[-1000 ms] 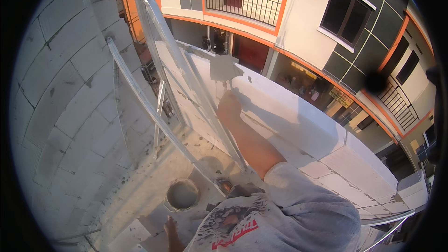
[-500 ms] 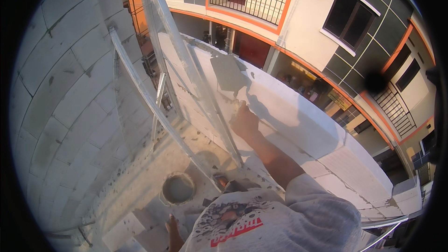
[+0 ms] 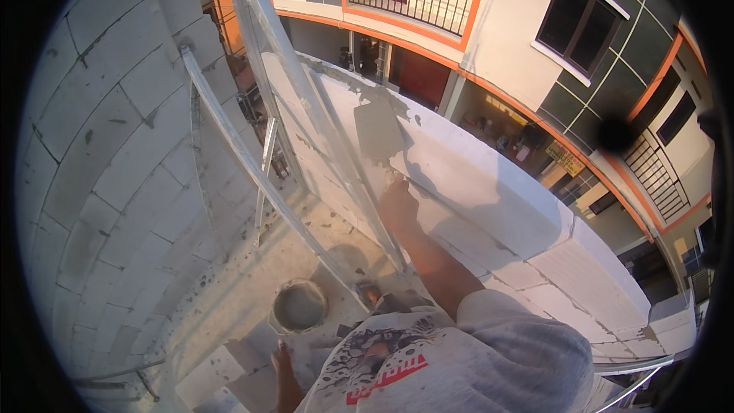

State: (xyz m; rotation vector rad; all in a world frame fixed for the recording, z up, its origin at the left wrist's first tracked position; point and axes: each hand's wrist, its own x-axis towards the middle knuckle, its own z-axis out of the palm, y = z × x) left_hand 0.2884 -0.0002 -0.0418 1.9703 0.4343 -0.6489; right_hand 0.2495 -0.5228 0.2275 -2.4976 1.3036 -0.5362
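Note:
My right hand [image 3: 399, 197] is closed around the handle of a trowel [image 3: 379, 131]. The trowel's flat, grey, roughly rectangular blade is against the inner face of a low wall of pale blocks [image 3: 489, 183], just below its top edge. Grey mortar [image 3: 375, 93] is smeared on the wall above the blade. Low down, my left hand [image 3: 281, 354] hangs beside my shirt, its visible fingers extended and nothing seen in them. Close to it on the floor stands a round bucket [image 3: 300, 307] with grey contents.
Slanting metal props [image 3: 264, 183] and a tall metal post [image 3: 313, 111] stand left of my right arm. A high block wall [image 3: 115, 183] rises at left. Loose pale blocks [image 3: 218, 371] lie near my left hand. Beyond the low wall is a building with a balcony [image 3: 409, 0].
The trowel has slid a little down the wall face, and more smeared mortar shows above it. My right hand has moved down with it. The view has shifted slightly.

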